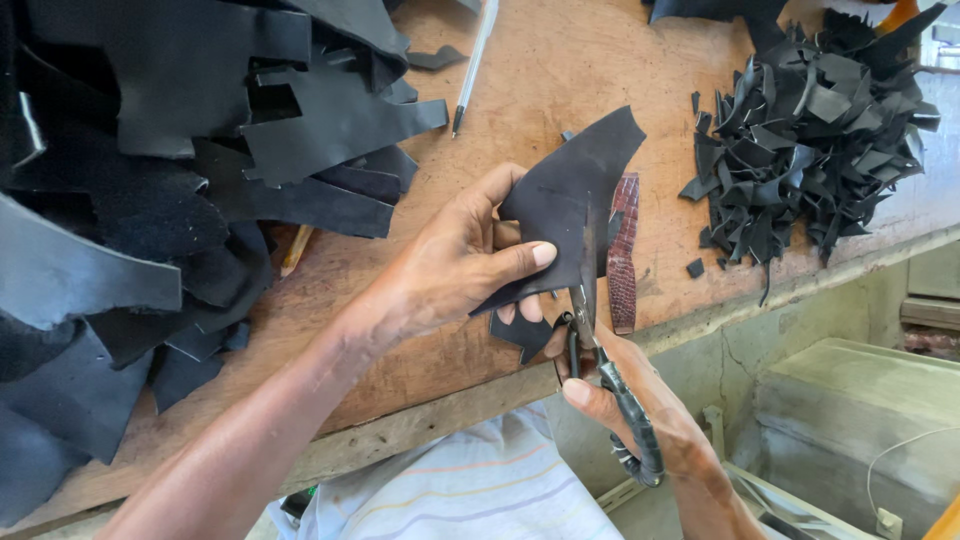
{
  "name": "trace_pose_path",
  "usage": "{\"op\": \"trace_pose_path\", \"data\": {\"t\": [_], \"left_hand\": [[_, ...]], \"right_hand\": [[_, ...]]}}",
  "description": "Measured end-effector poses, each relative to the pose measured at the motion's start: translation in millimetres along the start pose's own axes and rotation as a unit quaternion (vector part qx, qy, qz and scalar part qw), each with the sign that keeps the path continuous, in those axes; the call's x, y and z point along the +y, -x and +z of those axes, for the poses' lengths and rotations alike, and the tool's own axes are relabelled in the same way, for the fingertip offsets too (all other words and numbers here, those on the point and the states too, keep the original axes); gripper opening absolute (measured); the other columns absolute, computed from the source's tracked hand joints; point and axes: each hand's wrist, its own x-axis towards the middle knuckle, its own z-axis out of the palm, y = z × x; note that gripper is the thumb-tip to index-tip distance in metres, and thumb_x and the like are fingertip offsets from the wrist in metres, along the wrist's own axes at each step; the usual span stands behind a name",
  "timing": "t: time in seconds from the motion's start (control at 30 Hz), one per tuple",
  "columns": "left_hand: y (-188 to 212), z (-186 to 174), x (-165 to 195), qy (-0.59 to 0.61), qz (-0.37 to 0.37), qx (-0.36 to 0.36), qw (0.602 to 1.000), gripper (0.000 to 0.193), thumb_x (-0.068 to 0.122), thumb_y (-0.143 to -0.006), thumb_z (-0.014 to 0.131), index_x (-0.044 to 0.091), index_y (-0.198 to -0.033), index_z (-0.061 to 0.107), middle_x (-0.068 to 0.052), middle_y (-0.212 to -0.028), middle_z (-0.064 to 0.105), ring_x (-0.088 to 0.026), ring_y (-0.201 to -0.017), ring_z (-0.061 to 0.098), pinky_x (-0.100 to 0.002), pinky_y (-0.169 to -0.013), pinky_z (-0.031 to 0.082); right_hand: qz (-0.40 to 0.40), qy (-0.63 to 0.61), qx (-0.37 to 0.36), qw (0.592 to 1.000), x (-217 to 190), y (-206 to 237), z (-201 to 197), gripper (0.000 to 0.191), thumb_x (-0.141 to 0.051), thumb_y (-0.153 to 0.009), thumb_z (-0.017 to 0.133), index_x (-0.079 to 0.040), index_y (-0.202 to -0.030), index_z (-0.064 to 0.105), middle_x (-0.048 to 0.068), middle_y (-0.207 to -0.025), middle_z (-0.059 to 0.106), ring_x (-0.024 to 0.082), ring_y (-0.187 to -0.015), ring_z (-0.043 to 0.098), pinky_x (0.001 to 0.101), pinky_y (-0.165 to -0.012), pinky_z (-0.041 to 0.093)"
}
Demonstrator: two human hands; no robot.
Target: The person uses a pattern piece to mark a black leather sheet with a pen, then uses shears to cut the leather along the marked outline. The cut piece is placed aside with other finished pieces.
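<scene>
Now the left hand (455, 265) pinches a black leather piece (570, 205) over the desk's (540, 80) front edge. Fingers of the right hand (650, 415) wrap the scissors (600, 350), cutting into it. Nearby sits a scrap pile (810, 140) at the right edge.

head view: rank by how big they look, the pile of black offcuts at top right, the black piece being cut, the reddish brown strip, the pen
1. pile of black offcuts
2. black piece held in the left hand, cut by scissors in the right hand
3 and 4. pen and reddish brown strip: similar, and the strip is partly hidden, so unranked.
</scene>
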Motion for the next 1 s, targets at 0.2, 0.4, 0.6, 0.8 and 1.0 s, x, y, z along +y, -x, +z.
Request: {"op": "trace_pose_path", "data": {"t": [0.2, 0.4, 0.6, 0.8, 1.0], "left_hand": [[2.9, -2.2, 2.0, -0.01, 0.007, -0.003, 1.0, 0.028, 0.004, -0.1, 0.06, 0.003, -0.124, 0.045, -0.012, -0.089, 0.072, -0.01, -0.06, 0.069, -0.022, -0.044, 0.052], [3.2, -2.7, 2.8, -0.002, 0.02, -0.018, 1.0, 0.029, 0.005, -0.101, 0.06, 0.003, -0.125, 0.044, -0.012, -0.089, 0.072, -0.011, -0.063, 0.071, -0.022, -0.046, 0.053], [1.7, -1.3, 0.0, 0.011, -0.012, 0.008, 1.0, 0.03, 0.007, -0.099, 0.059, 0.004, -0.125, 0.045, -0.012, -0.087, 0.073, -0.013, -0.063, 0.072, -0.025, -0.051, 0.059], [-2.1, 1.7, -11.3, -0.03, 0.104, 0.046, 0.993, 0.024, 0.005, -0.1, 0.064, 0.001, -0.122, 0.055, -0.007, -0.105, 0.072, -0.008, -0.093, 0.071, -0.023, -0.078, 0.062], [-2.5, 5.4, -15.6, 0.058, 0.051, 0.06, 0.995, 0.036, 0.004, -0.096, 0.067, 0.001, -0.129, 0.054, -0.012, -0.097, 0.073, -0.014, -0.075, 0.073, -0.028, -0.064, 0.063]], "right_hand": [[-0.014, 0.018, 0.002, 1.0, -2.6, -2.5, -0.5, 0.072, -0.051, -0.088, 0.064, 0.002, -0.137, 0.056, 0.012, -0.112, 0.07, 0.024, -0.109, 0.062, 0.0398, -0.095, 0.047], [-0.022, 0.011, 0.013, 1.0, 6.5, -5.1, -0.7, 0.058, -0.053, -0.084, 0.065, 0.0, -0.107, 0.063, 0.007, -0.087, 0.06, 0.019, -0.084, 0.057, 0.0351, -0.076, 0.046], [0.0, -0.002, 0.024, 1.0, 4.1, -7.4, -1.8, 0.054, -0.052, -0.075, 0.064, -0.004, -0.099, 0.064, 0.004, -0.077, 0.052, 0.015, -0.073, 0.05, 0.0328, -0.064, 0.04], [-0.01, -0.002, 0.024, 1.0, 4.2, -6.1, -2.4, 0.047, -0.047, -0.076, 0.066, -0.003, -0.09, 0.06, 0.003, -0.075, 0.055, 0.015, -0.071, 0.051, 0.0312, -0.064, 0.042], [0.004, -0.089, 0.044, 0.995, 10.4, -2.6, 4.4, 0.046, -0.04, -0.079, 0.069, 0.001, -0.099, 0.064, 0.004, -0.077, 0.058, 0.014, -0.072, 0.053, 0.0289, -0.064, 0.042]]}}
